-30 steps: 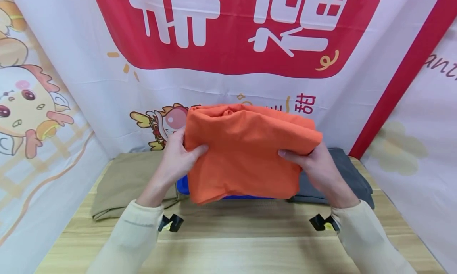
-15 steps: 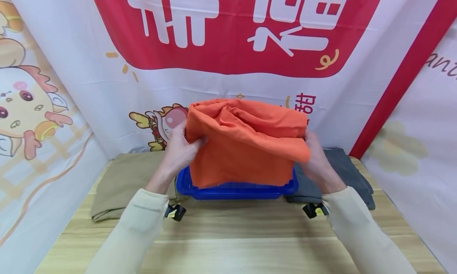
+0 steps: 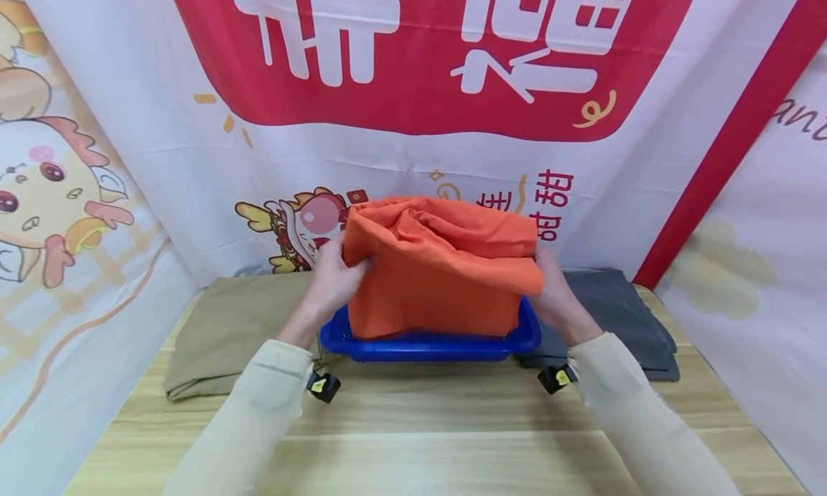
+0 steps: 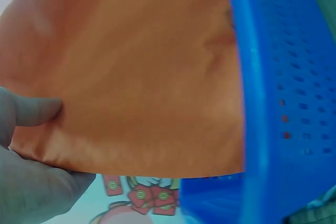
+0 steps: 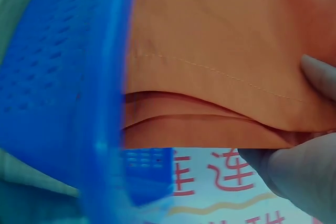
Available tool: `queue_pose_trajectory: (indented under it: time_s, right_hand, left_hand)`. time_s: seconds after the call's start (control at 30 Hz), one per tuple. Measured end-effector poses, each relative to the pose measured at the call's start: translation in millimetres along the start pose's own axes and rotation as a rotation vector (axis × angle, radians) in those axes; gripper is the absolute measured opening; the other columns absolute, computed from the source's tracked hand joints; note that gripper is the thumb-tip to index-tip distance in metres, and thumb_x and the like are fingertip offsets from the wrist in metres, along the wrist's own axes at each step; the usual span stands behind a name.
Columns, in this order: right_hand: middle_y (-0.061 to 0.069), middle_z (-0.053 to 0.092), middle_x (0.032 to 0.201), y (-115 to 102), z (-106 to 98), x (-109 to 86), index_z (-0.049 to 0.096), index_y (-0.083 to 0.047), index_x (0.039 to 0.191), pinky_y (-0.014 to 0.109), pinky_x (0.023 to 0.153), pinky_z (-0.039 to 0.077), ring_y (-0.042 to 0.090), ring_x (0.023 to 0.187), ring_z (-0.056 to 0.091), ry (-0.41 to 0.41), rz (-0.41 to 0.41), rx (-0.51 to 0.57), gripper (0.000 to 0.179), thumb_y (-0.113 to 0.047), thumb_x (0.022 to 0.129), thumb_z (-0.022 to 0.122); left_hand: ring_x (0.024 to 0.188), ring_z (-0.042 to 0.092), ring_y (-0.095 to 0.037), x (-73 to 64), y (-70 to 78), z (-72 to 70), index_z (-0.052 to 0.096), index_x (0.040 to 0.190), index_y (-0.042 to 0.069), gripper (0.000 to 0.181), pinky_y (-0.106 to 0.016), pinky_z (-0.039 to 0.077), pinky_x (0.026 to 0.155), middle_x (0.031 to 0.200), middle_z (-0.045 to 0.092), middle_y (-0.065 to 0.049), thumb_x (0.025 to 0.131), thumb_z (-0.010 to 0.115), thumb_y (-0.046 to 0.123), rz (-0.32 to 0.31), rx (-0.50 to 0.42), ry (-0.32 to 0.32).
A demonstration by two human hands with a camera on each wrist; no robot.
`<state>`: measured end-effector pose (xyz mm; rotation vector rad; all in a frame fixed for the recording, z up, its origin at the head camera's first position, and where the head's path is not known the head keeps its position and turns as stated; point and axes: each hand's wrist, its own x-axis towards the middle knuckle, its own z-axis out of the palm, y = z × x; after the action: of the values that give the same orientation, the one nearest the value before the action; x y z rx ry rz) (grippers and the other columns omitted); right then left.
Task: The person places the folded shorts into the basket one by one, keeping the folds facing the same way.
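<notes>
A folded orange cloth [image 3: 439,295] with a stitched hem stands on edge, its lower end inside the blue plastic basket [image 3: 429,351]. My left hand [image 3: 336,270] pinches its left side, thumb on the near face; the left wrist view shows that thumb [image 4: 39,109] pressing the fabric. On the other side, my right hand [image 3: 554,288] grips the right edge, where several folded layers show in the right wrist view. The basket's perforated wall [image 5: 47,66] is close to the cloth. The basket floor is hidden behind the cloth.
A folded khaki cloth [image 3: 232,331] lies left of the basket, and a folded dark grey cloth [image 3: 614,324] lies to its right. All rest on a wooden table [image 3: 426,438]. A printed fabric backdrop [image 3: 413,151] rises directly behind.
The orange cloth has come down into the blue basket, which earlier was mostly covered by it. Both hands have moved closer together, and the cloth's top has tipped so its folds show.
</notes>
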<state>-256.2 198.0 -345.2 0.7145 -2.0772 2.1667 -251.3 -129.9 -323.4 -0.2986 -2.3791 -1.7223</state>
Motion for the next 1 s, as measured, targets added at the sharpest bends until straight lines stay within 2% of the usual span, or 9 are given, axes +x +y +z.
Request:
queue_pose_trajectory:
  time_s: [0.13,0.27,0.4,0.7,1.0]
  right_hand:
    - [0.001,0.062,0.094,12.2,-1.2,0.2,0.062,-0.007,0.110,0.030,0.081,0.052,0.016,0.088,0.057,-0.016,0.077,0.049,0.011,-0.003,0.100,0.059]
    - [0.002,0.062,0.100,20.9,-2.0,0.7,0.060,-0.007,0.117,0.033,0.086,0.052,0.018,0.093,0.057,-0.019,0.156,0.047,0.016,-0.006,0.101,0.060]
    - [0.003,0.061,0.106,27.4,-1.7,2.9,0.058,-0.007,0.124,0.034,0.089,0.052,0.019,0.098,0.057,-0.021,0.200,0.028,0.022,-0.009,0.102,0.060]
    - [-0.001,0.064,0.093,45.3,0.7,9.6,0.061,-0.005,0.111,0.030,0.082,0.051,0.014,0.089,0.058,0.003,0.272,0.064,0.011,-0.005,0.101,0.059]
    - [-0.001,0.064,0.100,60.1,2.9,15.2,0.057,-0.001,0.124,0.031,0.085,0.052,0.014,0.093,0.060,0.012,0.401,0.009,0.023,-0.008,0.102,0.058]
  left_hand:
    - [0.113,0.062,-0.032,0.9,-11.1,4.1,0.056,0.134,0.002,0.039,-0.048,0.050,0.101,0.127,0.063,-0.016,0.096,0.063,-0.001,-0.051,-0.024,-0.003]
    - [0.111,0.062,-0.034,2.0,-19.4,7.8,0.056,0.133,0.000,0.038,-0.049,0.050,0.101,0.126,0.064,-0.018,0.096,0.063,0.000,-0.083,-0.038,-0.002]
    - [0.109,0.062,-0.035,3.5,-25.7,11.3,0.056,0.132,-0.003,0.037,-0.049,0.050,0.100,0.125,0.063,-0.020,0.096,0.063,0.000,-0.119,-0.035,0.010]
    - [0.105,0.062,-0.035,9.0,-43.9,17.2,0.054,0.130,-0.002,0.035,-0.048,0.052,0.096,0.119,0.063,-0.020,0.098,0.064,0.005,-0.229,0.035,0.022]
    - [0.106,0.059,-0.034,15.6,-64.7,22.4,0.053,0.129,-0.002,0.039,-0.048,0.049,0.097,0.119,0.062,-0.019,0.096,0.068,0.012,-0.282,0.119,0.054]
